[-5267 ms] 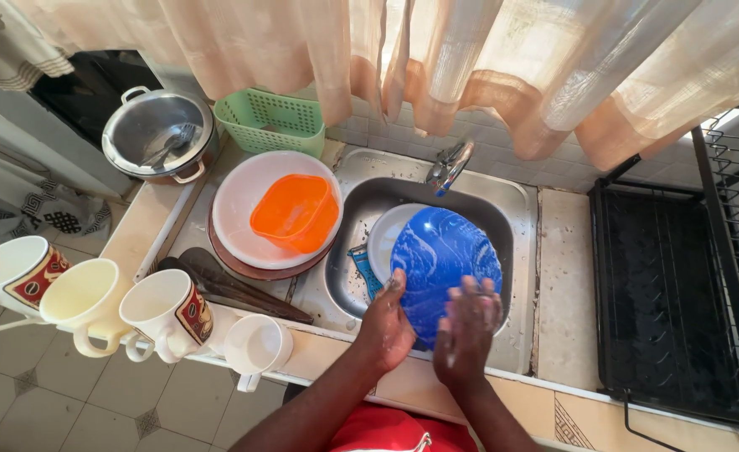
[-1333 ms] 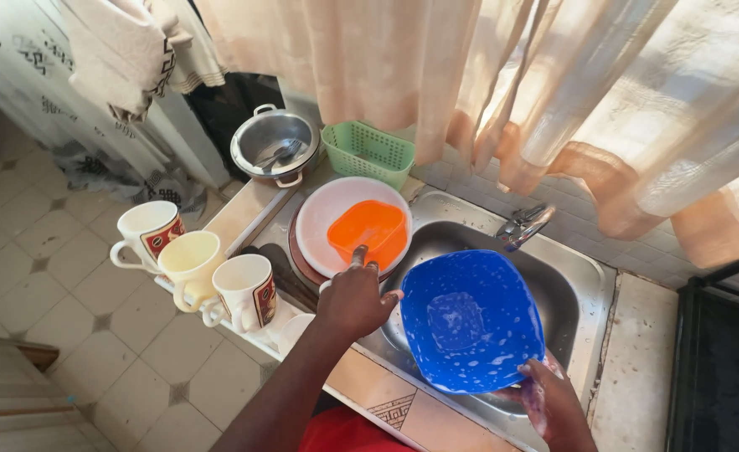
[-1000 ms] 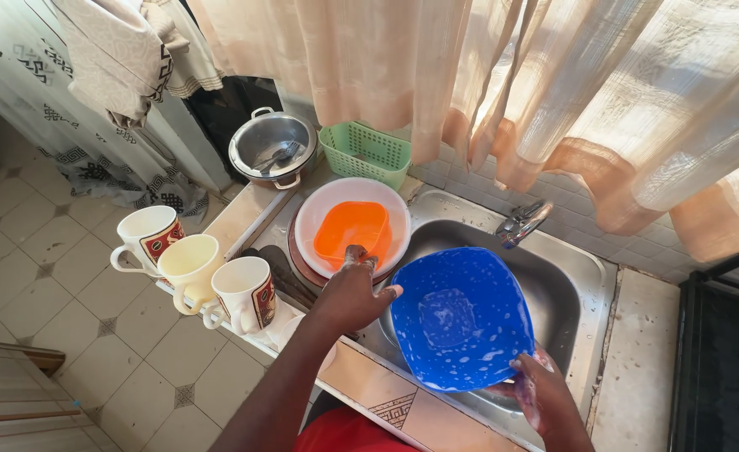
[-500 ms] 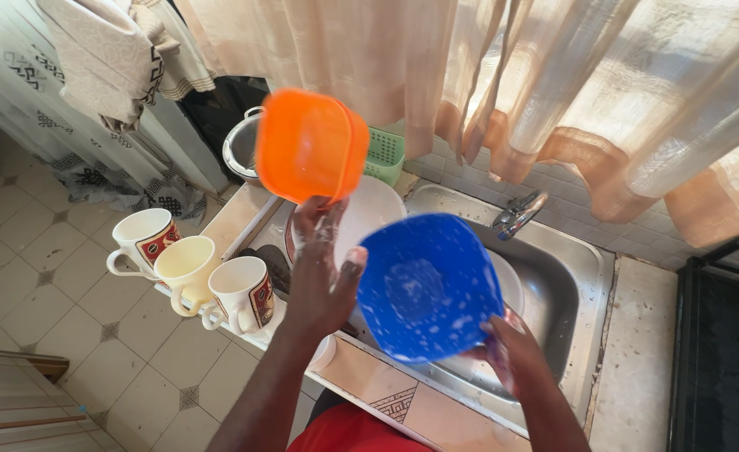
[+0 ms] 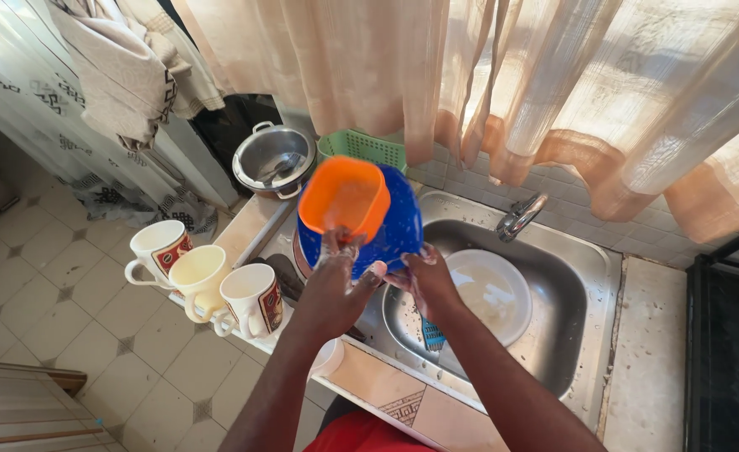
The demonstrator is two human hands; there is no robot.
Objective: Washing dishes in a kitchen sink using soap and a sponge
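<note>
Over the drainboard, at 9 o'clock of the sink [image 5: 587,276]: one orange bowl [image 5: 344,198] raised in left hand [image 5: 333,280], fingers closed on its lower rim. One blue bowl [image 5: 401,224] just behind it, touching, gripped from below by right hand [image 5: 424,280]. One white plate [image 5: 491,293] in the basin, one blue scrubber [image 5: 433,335] at its 7 o'clock. Three mugs [image 5: 252,299] in a row at 9 o'clock of the hands. One steel pot [image 5: 275,159] and one green basket [image 5: 361,148] at 12 o'clock.

A home kitchen: steel sink [image 5: 579,276], mugs [image 5: 252,297], curtained window [image 5: 503,75].
</note>
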